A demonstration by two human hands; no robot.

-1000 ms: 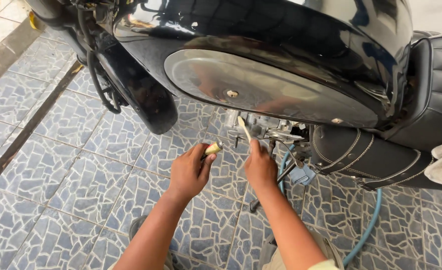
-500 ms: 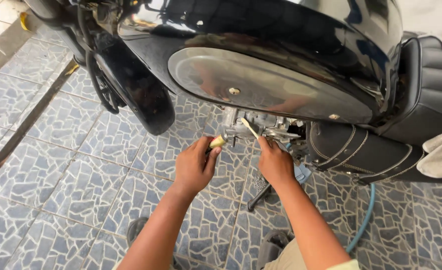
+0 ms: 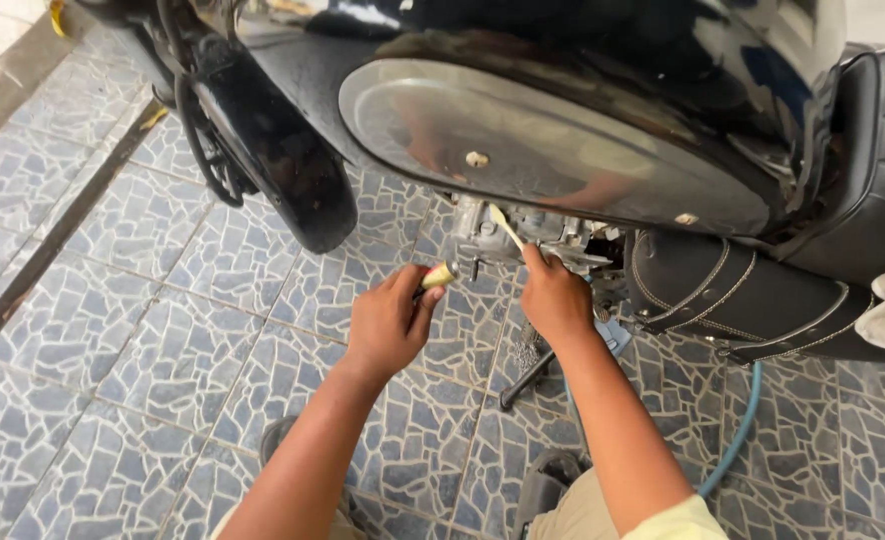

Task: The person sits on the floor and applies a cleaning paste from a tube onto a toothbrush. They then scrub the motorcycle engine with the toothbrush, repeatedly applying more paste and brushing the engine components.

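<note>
A black motorcycle (image 3: 603,60) with a chrome tank panel (image 3: 523,150) fills the top of the head view. Its engine (image 3: 523,235) shows below the panel. My left hand (image 3: 388,325) grips a tool with a yellow handle (image 3: 438,276), its tip pointing at the engine's left side. My right hand (image 3: 555,295) holds a thin pale stick-like tool (image 3: 506,227) that angles up toward the engine. The two hands are a short gap apart, both just under the tank.
The front wheel and black fender (image 3: 283,170) stand to the left. A black leather side bag (image 3: 743,295) hangs at the right, below the seat (image 3: 878,160). A blue hose (image 3: 738,430) and the kickstand (image 3: 528,375) lie on the stone-patterned tile floor (image 3: 143,340).
Both hands have moved up closer to the engine. The view has shifted nearer to the motorcycle.
</note>
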